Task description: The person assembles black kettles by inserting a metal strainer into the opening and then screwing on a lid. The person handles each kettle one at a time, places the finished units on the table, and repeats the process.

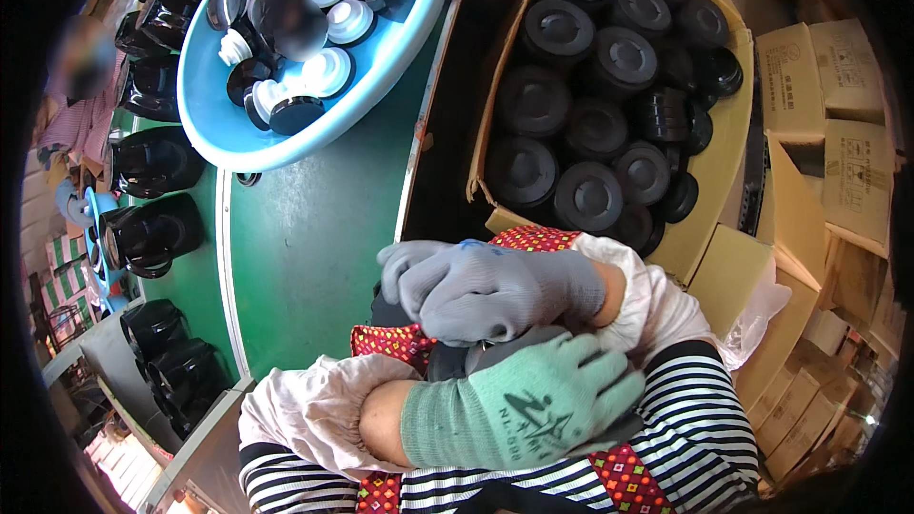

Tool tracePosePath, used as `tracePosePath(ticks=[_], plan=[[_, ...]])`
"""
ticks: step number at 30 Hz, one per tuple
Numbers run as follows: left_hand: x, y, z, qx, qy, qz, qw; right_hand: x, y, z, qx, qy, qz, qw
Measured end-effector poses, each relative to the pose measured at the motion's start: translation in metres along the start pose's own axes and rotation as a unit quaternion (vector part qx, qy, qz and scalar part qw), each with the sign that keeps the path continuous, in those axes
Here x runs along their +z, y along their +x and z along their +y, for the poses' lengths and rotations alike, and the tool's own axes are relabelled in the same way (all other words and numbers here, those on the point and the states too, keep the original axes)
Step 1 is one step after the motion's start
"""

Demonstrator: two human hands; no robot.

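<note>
A green table [295,257] stretches ahead and to the left of the hands. Just beyond the hands, ahead and to the right, stands an open cardboard box [733,133]. Farther right of the grip are stacked brown cartons [857,171]. Well ahead and to the left, a light blue basin [395,86] rests on the table, and black jugs [157,238] stand in a row at the far left.

The left hand [524,400], in a green glove, is lower and nearer the body, its fingers loosely bent and pointing right. The right hand [486,290], in a grey glove, is just above it, fingers curled inward and pointing left.

Round black lids [625,59] fill the box; black and white lids [327,71] lie in the basin. Smallest is a dark piece [447,362], mostly hidden between the gloves; I cannot tell what it is, or whether either hand grips it.
</note>
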State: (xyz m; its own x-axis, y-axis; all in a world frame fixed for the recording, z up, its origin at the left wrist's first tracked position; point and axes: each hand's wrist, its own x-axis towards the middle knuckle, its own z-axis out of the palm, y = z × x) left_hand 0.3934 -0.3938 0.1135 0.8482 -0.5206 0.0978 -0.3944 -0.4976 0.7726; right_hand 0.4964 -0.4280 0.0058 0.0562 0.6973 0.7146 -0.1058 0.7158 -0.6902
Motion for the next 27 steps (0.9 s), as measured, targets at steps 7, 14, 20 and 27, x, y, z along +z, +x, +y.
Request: tracePosePath(ticks=[7,14,20,27], plan=[[-0.002,-0.015,-0.014,0.104,-0.09,0.005,0.99,-0.018,-0.018,-0.01,0.027,-0.15,0.004,0.988],[0.016,-0.067,-0.048,0.189,-0.423,0.182,0.868,-0.002,-0.048,-0.097,0.269,-0.35,0.047,0.896],[0.003,-0.029,-0.046,0.175,-0.388,0.136,0.895,-0.019,-0.078,-0.115,0.258,-0.46,0.075,0.847],[-0.077,-0.071,-0.028,-0.036,0.009,0.26,0.965,-0.022,-0.028,-0.139,0.261,-0.456,0.142,0.839]])
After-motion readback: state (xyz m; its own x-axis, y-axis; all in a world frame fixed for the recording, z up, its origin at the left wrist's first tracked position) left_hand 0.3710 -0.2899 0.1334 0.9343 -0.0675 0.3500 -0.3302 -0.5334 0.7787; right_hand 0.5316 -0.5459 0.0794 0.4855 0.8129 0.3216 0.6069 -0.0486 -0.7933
